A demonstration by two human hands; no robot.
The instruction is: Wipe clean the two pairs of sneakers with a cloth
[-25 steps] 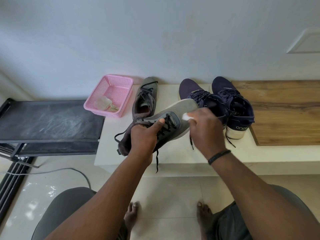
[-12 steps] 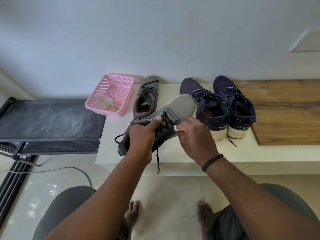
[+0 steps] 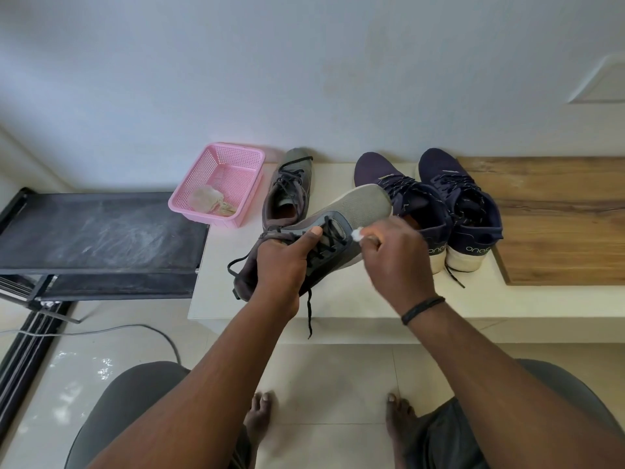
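Compared with 0.5 s ago, the right hand (image 3: 394,258) has slid from the laced midfoot toward the toe side of the lifted grey sneaker (image 3: 324,231), and a little more of the white cloth (image 3: 356,234) shows past the fingertips. 1.0 s ago this hand was farther up at the toe, so the stroke runs back and forth along the upper. The left hand (image 3: 282,265) has kept its place on the shoe.

The left hand is wrapped closed around the heel and collar of the grey sneaker, thumb laid along the laces, holding it raised and tilted above the pale bench (image 3: 338,299), toe pointing away and to the right. 1 black lace end hangs down past the bench edge. The right hand is curled, fingers bunched, pinching the small wad of cloth against the side of the upper just beside the lace eyelets; a dark band circles its wrist.

The second grey sneaker (image 3: 289,187) stands on the bench near the wall, just beside a pink basket (image 3: 220,184) that holds a crumpled pale rag. The 2 navy sneakers (image 3: 433,204) stand side by side to the right, heels toward the person, next to a wooden board (image 3: 558,225). A black rack (image 3: 98,231) adjoins the bench on the left.
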